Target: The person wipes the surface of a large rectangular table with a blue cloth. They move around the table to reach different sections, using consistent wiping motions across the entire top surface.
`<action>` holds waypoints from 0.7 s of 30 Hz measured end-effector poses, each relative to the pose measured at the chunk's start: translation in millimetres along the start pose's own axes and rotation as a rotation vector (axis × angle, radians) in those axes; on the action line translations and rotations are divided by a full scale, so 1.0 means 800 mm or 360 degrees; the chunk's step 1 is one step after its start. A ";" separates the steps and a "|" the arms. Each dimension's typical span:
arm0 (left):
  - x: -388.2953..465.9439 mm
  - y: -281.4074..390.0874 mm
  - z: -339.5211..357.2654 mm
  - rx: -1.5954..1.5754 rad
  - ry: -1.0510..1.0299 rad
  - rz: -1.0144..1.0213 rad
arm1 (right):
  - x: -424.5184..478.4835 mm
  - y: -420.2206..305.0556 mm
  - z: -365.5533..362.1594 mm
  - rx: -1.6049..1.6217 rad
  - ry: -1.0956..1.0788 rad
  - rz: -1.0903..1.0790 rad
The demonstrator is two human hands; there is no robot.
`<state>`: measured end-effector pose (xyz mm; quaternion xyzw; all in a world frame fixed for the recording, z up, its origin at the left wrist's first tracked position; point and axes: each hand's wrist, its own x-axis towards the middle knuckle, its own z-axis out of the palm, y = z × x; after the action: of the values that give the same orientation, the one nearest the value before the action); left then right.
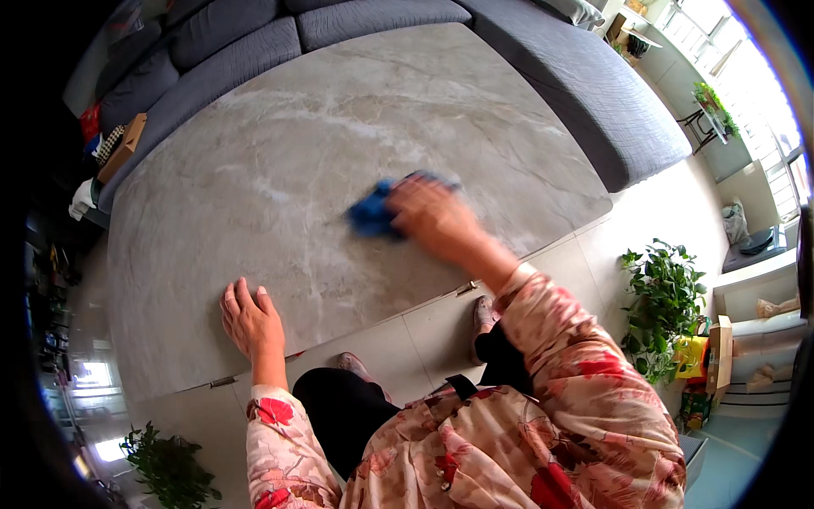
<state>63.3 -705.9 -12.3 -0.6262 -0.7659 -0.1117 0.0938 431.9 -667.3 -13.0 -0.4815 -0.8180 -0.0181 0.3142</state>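
Observation:
A large stone-patterned tabletop in grey-beige spreads before me. My right hand, blurred by motion, presses on a crumpled blue cloth near the middle of the tabletop; part of the cloth shows beyond my knuckles and part to the left of my fingers. My left hand lies flat at the near left edge of the tabletop, with its fingers apart and nothing in it.
A dark grey sofa wraps the far and right sides of the table. An open cardboard box sits on its left part. Leafy potted plants stand on the tiled floor at right and lower left. Metal hinges line the near edge.

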 end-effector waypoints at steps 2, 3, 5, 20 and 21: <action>-0.002 0.000 -0.002 0.0030 -0.0032 -0.0021 | -0.028 0.104 -0.028 -0.0479 0.0076 0.0413; -0.003 0.000 0.000 0.0048 -0.0035 -0.0020 | -0.045 0.159 -0.059 -0.0637 0.0050 0.0513; -0.001 0.004 0.002 0.0054 -0.0032 -0.0003 | -0.077 0.234 -0.121 -0.0865 -0.0090 0.1019; 0.004 -0.008 0.009 0.0015 0.0021 0.0068 | 0.026 -0.002 0.005 0.0080 -0.0195 -0.0125; 0.006 -0.006 0.011 -0.0004 0.0031 0.0083 | 0.019 0.032 -0.001 0.0083 -0.0078 -0.0065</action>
<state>57.5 -699.8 -19.7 -0.6451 -0.7481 -0.1162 0.1034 447.8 -641.8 -11.5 -0.4565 -0.8354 0.0087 0.3061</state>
